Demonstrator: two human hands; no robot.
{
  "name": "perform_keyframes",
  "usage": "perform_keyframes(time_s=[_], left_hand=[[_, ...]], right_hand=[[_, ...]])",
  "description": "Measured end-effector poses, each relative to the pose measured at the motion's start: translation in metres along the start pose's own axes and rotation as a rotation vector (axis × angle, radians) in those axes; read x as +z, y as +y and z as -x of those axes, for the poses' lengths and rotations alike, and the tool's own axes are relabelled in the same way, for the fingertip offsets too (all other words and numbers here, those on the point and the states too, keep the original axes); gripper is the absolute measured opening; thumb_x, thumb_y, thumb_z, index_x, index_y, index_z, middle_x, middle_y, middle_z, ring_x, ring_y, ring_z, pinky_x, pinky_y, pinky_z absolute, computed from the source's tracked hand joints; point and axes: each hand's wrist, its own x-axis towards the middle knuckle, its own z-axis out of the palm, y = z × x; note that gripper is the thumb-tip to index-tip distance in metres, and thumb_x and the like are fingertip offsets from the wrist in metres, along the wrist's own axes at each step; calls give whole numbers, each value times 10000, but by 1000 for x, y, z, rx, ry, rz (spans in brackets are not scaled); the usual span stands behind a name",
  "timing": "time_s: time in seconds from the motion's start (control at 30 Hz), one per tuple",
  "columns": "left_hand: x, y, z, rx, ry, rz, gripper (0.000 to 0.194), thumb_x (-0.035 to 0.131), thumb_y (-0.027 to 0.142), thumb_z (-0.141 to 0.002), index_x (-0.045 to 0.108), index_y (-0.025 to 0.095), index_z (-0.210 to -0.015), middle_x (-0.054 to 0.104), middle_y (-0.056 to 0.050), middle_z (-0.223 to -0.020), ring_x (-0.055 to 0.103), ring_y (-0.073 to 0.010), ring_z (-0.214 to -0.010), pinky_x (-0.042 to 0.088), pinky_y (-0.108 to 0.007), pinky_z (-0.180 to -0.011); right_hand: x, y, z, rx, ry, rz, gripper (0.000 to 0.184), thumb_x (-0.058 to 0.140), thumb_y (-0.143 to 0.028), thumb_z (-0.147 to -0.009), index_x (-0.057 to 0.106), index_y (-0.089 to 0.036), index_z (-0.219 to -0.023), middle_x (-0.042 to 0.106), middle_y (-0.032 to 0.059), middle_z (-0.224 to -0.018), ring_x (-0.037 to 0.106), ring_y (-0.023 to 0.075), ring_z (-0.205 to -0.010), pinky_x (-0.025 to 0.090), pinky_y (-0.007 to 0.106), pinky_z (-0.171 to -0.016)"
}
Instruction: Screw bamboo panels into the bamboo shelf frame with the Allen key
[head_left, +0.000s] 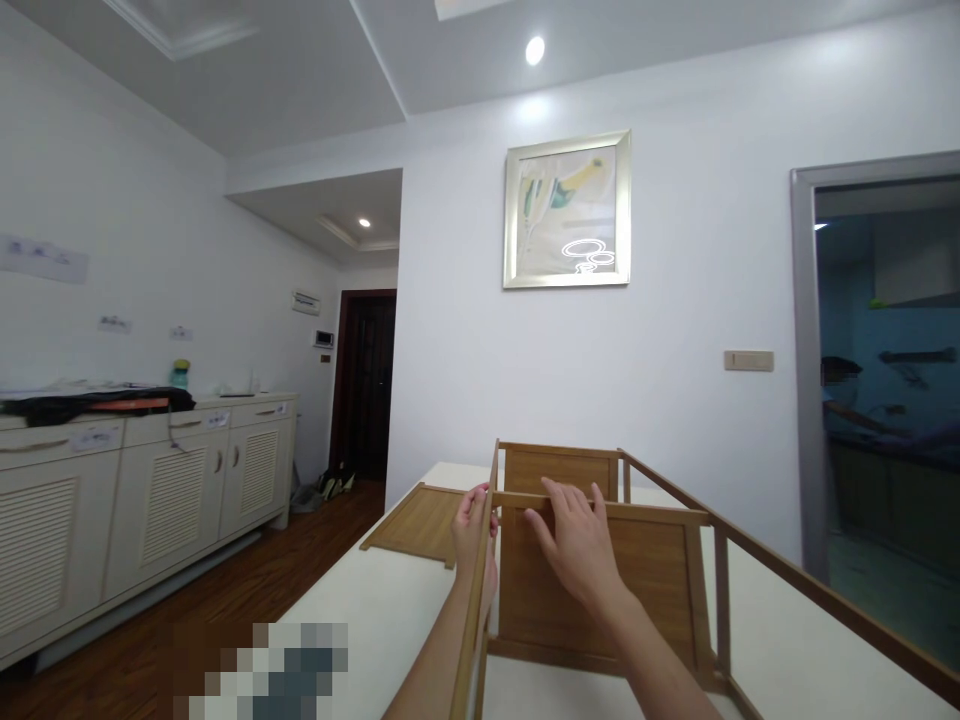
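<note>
A brown wooden frame (795, 577) with upright panels stands on a white table. My left hand (472, 530) is closed around its left rail (471, 640), close to the corner where the nearer panel (600, 570) meets it. Some of those fingertips show on the inner side of the rail. My right hand (577, 535) lies over that panel's top edge, fingers stretched and thumb apart. Behind it stands a farther panel (562, 470), joined to the same rails. Another wooden panel (420, 522) lies flat on the table, left of my left hand.
The white table (352, 600) runs up to the wall. Along the left wall is a white cabinet (172, 490) with a dark cloth (97, 402) and a green bottle (180, 374) on top. At right, a doorway (806, 370) opens onto another room, where a person's arm (862, 415) partly shows.
</note>
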Motion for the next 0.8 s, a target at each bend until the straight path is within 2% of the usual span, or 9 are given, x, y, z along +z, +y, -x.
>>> perform_keyframes(time_s=[0.1, 0.2, 0.33, 0.5, 0.67, 0.8], left_hand=[[-2, -3, -2, 10, -58, 40, 536, 774, 569, -634, 667, 142, -940, 573, 23, -649, 439, -36, -461, 304, -165, -429], [-2, -3, -3, -12, -71, 70, 468, 778, 524, -656, 637, 156, -909, 557, 40, -649, 462, -37, -476, 319, -159, -443], [-2, -4, -8, -67, -60, 85, 443, 781, 516, -634, 569, 182, -833, 516, 73, -573, 440, -41, -425, 280, -164, -414], [-8, -10, -16, -116, -114, 69, 459, 789, 522, -610, 544, 192, -816, 537, 73, -568, 460, -53, -404, 283, -177, -409], [-10, -8, -16, -117, -170, 93, 444, 805, 493, -611, 535, 191, -793, 537, 74, -564, 463, -50, -407, 304, -176, -423], [-8, -2, -12, -134, -188, 104, 444, 820, 487, -599, 550, 187, -783, 549, 66, -569, 475, -54, -422, 325, -176, -428]], right_hand=[[5, -3, 2, 3, -56, -2, 382, 515, -474, -899, 545, -212, -1176, 645, 98, -1016, 558, 279, -999, 254, 547, -1056], [6, -2, 6, 2, -67, 3, 373, 566, -477, -871, 548, -210, -1132, 628, 87, -985, 544, 277, -975, 271, 530, -1032], [5, 1, 5, -3, -46, -10, 352, 553, -485, -877, 551, -209, -1095, 618, 78, -973, 526, 266, -957, 275, 502, -1005], [5, -1, 2, 40, -19, 2, 317, 570, -475, -861, 572, -196, -1013, 598, 75, -900, 503, 267, -900, 298, 457, -909], [4, -1, 2, 34, -37, 26, 285, 534, -476, -887, 578, -209, -976, 583, 68, -862, 485, 256, -856, 286, 430, -859], [0, 0, 0, 23, -40, 10, 310, 431, -474, -947, 603, -216, -963, 585, 63, -849, 478, 232, -832, 276, 407, -842]])
